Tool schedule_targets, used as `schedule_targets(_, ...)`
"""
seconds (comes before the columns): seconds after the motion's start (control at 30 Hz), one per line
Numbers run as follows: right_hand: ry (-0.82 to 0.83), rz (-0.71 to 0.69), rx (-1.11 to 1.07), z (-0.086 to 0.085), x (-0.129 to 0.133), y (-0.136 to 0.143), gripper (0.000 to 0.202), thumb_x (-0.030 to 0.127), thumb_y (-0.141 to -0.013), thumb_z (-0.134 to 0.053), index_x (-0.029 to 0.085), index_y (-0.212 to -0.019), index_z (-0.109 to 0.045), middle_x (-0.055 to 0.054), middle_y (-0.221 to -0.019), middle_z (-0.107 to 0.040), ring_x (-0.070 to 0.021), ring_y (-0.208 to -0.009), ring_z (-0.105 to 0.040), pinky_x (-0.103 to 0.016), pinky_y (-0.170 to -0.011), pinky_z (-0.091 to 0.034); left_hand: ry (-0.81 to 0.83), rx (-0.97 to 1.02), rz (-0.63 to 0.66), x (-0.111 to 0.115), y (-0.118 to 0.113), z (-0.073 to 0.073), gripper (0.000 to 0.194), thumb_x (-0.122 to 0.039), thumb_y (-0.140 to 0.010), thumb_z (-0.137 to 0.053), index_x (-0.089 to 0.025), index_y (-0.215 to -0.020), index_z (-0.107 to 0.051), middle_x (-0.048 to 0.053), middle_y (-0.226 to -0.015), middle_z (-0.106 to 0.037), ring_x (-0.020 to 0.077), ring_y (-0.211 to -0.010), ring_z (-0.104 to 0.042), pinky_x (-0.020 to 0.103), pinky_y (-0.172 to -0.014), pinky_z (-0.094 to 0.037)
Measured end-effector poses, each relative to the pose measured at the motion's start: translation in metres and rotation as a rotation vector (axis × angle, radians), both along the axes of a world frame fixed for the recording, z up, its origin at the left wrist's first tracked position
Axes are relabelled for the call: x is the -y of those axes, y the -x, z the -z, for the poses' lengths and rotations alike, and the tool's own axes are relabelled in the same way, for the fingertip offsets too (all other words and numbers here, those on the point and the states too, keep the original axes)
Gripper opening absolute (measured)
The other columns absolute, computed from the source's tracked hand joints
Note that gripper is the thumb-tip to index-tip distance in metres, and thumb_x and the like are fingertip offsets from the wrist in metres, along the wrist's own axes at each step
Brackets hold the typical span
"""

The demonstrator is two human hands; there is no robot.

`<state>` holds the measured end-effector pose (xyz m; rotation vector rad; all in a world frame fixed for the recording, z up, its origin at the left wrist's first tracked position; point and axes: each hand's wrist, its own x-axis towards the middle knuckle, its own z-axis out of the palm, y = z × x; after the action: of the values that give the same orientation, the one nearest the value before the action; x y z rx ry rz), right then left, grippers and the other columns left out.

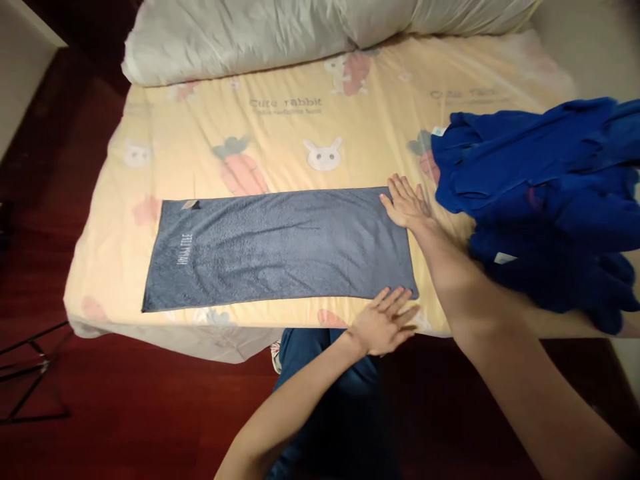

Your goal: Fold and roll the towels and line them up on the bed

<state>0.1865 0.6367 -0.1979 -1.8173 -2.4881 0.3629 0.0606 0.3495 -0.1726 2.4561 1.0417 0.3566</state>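
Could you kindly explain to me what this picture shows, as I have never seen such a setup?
Of course. There is no machine here: a camera on a person's head looks forward and down at two bare hands. A grey-blue towel lies spread on a yellow sheet printed with rabbits and carrots. The right hand is at the towel's far right corner, the left hand near its close right corner. Both are open and grip nothing. Blue fabric items lie to the right, and a pale quilt lies along the far side.
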Motion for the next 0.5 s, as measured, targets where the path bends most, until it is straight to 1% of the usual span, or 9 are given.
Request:
schedule_targets(0.07,-0.033,0.017,0.036,-0.010,0.000,0.006,0.071,0.051,-0.103,-0.022,0.012,-0.163,-0.020,-0.012,-0.170,-0.017,-0.0320,-0.158,-0.011,-0.066,-0.125,-0.005,0.168,0.202,-0.019,0.035,0.017,-0.008,0.056,-0.035,-0.104,-0.041,-0.018,-0.157,-0.037,0.010,-0.163,-0.038,0.0178,-0.154,-0.028,0.038,-0.126,-0.030)
schedule_targets(0.1,-0.063,0.003,0.037,-0.017,0.002,0.013,0.071,0.049,-0.103,-0.023,0.011,-0.163,-0.020,-0.013,-0.170,-0.017,-0.0325,-0.158,-0.011,-0.066,-0.125,-0.006,0.286,0.337,-0.099,0.053,0.028,-0.011,0.054,-0.032,-0.104,-0.041,-0.022,-0.157,-0.036,0.008,-0.159,-0.044,0.0158,-0.151,-0.035,0.037,-0.123,-0.036)
schedule_targets(0.13,-0.092,-0.029,0.026,-0.025,0.005,0.021,0.070,0.047,-0.103,-0.024,0.010,-0.163,-0.020,-0.013,-0.170,-0.017,-0.0323,-0.158,-0.011,-0.065,-0.126,-0.006,0.418,0.490,-0.241,0.071,0.040,-0.011,0.053,-0.031,-0.104,-0.041,-0.026,-0.157,-0.037,0.008,-0.154,-0.051,0.0159,-0.145,-0.045,0.038,-0.119,-0.043)
schedule_targets(0.2,-0.121,-0.129,-0.032,-0.042,0.016,0.047,0.067,0.043,-0.104,-0.026,0.010,-0.163,-0.022,-0.012,-0.170,-0.018,-0.0308,-0.158,-0.012,-0.061,-0.127,-0.008,0.661,0.836,-0.638,0.100,0.066,-0.007,0.047,-0.035,-0.103,-0.046,-0.033,-0.150,-0.045,0.009,-0.139,-0.065,0.0196,-0.127,-0.062,0.042,-0.107,-0.054)
schedule_targets(0.27,-0.098,-0.237,-0.112,-0.056,0.027,0.081,0.064,0.041,-0.104,-0.028,0.013,-0.162,-0.027,-0.009,-0.170,-0.022,-0.0293,-0.158,-0.016,-0.058,-0.129,-0.011,0.824,1.183,-1.020,0.115,0.092,0.000,0.040,-0.042,-0.099,-0.055,-0.031,-0.138,-0.057,0.010,-0.126,-0.071,0.0228,-0.114,-0.070,0.044,-0.099,-0.058)
schedule_targets(0.3,-0.069,-0.290,-0.151,-0.061,0.032,0.100,0.062,0.041,-0.104,-0.029,0.014,-0.161,-0.031,-0.008,-0.169,-0.026,-0.0288,-0.157,-0.019,-0.056,-0.129,-0.013,0.874,1.336,-1.156,0.117,0.103,0.001,0.040,-0.044,-0.096,-0.060,-0.029,-0.133,-0.060,0.011,-0.124,-0.072,0.0238,-0.112,-0.071,0.043,-0.097,-0.059)
schedule_targets(0.33,-0.034,-0.343,-0.185,-0.064,0.037,0.120,0.060,0.041,-0.105,-0.030,0.016,-0.159,-0.035,-0.006,-0.167,-0.030,-0.0282,-0.156,-0.022,-0.055,-0.129,-0.015,0.904,1.467,-1.250,0.116,0.113,0.002,0.041,-0.044,-0.093,-0.066,-0.026,-0.130,-0.062,0.012,-0.124,-0.072,0.0248,-0.112,-0.071,0.043,-0.096,-0.060)
schedule_targets(0.43,0.060,-0.475,-0.256,-0.065,0.042,0.179,0.053,0.039,-0.105,-0.031,0.020,-0.151,-0.050,-0.004,-0.159,-0.045,-0.0268,-0.150,-0.037,-0.052,-0.127,-0.026,0.936,1.707,-1.357,0.100,0.134,-0.004,0.047,-0.038,-0.086,-0.076,-0.023,-0.128,-0.062,0.013,-0.128,-0.070,0.0267,-0.116,-0.070,0.040,-0.093,-0.061)
schedule_targets(0.5,0.095,-0.516,-0.284,-0.060,0.039,0.211,0.051,0.038,-0.106,-0.031,0.018,-0.146,-0.055,-0.007,-0.153,-0.053,-0.0283,-0.143,-0.045,-0.052,-0.122,-0.033,0.949,1.775,-1.418,0.087,0.141,-0.010,0.037,-0.034,-0.087,-0.075,-0.022,-0.121,-0.064,0.012,-0.129,-0.069,0.0257,-0.116,-0.070,0.037,-0.091,-0.062)
